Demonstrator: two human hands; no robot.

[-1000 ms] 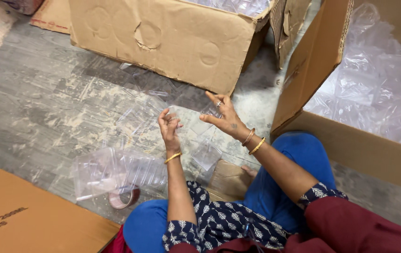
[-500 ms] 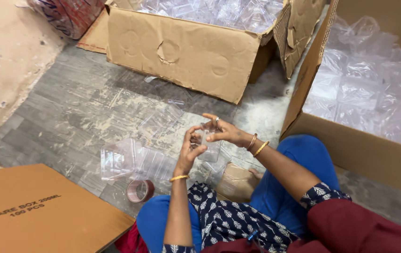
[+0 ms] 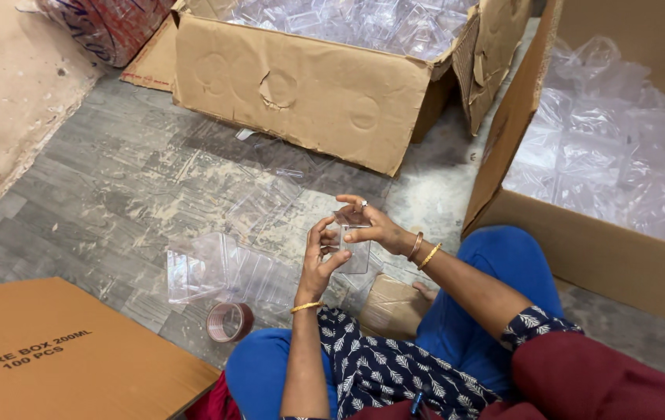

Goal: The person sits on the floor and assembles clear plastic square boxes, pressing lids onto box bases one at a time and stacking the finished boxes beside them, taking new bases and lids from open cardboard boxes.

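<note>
Both our hands meet on one small clear plastic box (image 3: 354, 247) held above our lap; our left hand (image 3: 318, 253) cups its near side with fingers curled against the wall, and our right hand (image 3: 370, 225) pinches its top edge from the far side, thumb and fingers pressed onto the plastic; we judge the step in hand to be checking or squaring up this single box, and the next move would call for a steady two-sided hold so the thin walls do not buckle. To our left on the grey floor (image 3: 115, 179) lies a stack of clear boxes (image 3: 224, 271) on its side, with a roll of brown tape (image 3: 229, 321) just beside it; a flat carton (image 3: 60, 358) closes off the near left; an open cardboard box (image 3: 309, 85) full of clear pieces stands ahead, and a larger carton (image 3: 597, 257) walls in our right, touching our blue-clad knee; open room lies mainly forward-left, over the bare floor between the stack and the far box.
</note>
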